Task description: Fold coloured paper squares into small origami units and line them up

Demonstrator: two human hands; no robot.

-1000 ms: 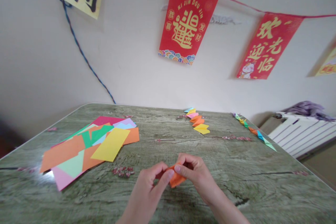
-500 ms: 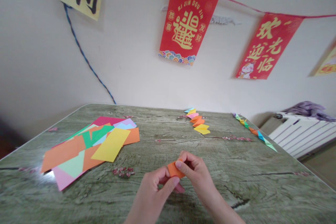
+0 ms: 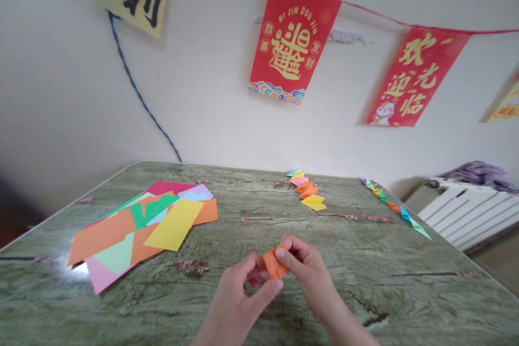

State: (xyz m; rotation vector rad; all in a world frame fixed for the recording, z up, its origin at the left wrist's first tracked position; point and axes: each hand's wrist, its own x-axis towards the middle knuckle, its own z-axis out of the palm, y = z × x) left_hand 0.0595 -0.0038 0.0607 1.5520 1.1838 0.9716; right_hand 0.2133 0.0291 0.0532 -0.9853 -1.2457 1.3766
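A small folded piece of orange paper (image 3: 274, 266) is held above the near middle of the table, with crease lines or slits across its face. My right hand (image 3: 304, 267) pinches its upper right part, thumb on the front and fingers behind. My left hand (image 3: 241, 292) is curled at the paper's left and lower edges. Its index finger meets the left edge and its thumb lies by the bottom corner; the other left fingertips are partly hidden behind the paper.
A spread of coloured paper sheets, topped by a yellow sheet (image 3: 174, 224), lies at left. Folded paper pieces (image 3: 307, 189) form a row at the back centre; another folded row (image 3: 394, 206) runs along the right edge. A white radiator (image 3: 470, 211) stands beyond the wood-patterned table (image 3: 348, 248).
My left thumb and fingers have spread slightly apart at the orange paper, showing more of its lower part. My right hand keeps its pinch. The view has shifted slightly.
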